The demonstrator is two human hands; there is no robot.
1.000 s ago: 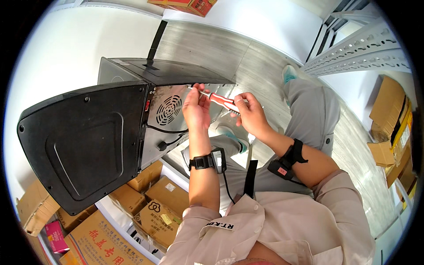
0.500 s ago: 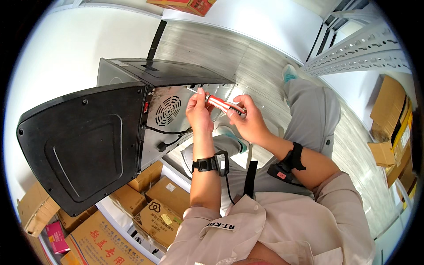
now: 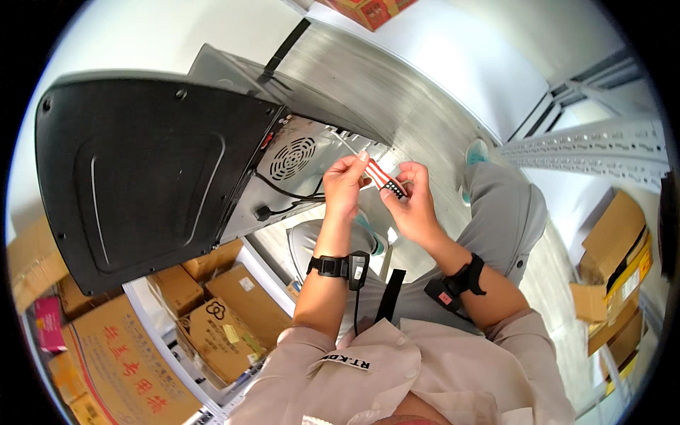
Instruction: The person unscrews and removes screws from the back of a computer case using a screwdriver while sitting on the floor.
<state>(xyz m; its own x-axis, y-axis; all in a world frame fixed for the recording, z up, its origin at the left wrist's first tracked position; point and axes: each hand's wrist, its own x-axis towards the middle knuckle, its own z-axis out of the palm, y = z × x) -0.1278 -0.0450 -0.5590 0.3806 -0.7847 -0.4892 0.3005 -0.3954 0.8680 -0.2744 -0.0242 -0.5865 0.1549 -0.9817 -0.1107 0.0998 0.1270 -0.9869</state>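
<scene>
A red-and-white striped screwdriver (image 3: 383,177) is held between both hands, just in front of the open back of a grey metal appliance (image 3: 312,152) with a round fan grille (image 3: 292,157). My left hand (image 3: 345,185) pinches the tool near its thin metal shaft, which points up-left toward the appliance. My right hand (image 3: 414,205) grips the lower end of the handle. A large black rounded cover panel (image 3: 145,173) stands to the left of the appliance. Black cables (image 3: 283,198) hang from its back.
Several cardboard boxes (image 3: 227,312) are stacked on a white rack (image 3: 152,315) at lower left, more boxes (image 3: 613,269) at the right. A grey metal shelf upright (image 3: 588,145) runs at upper right. My grey-trousered legs (image 3: 510,212) extend over the floor.
Both hands have drawn the screwdriver slightly down and away from the appliance's back, and the handle has turned in my fingers.
</scene>
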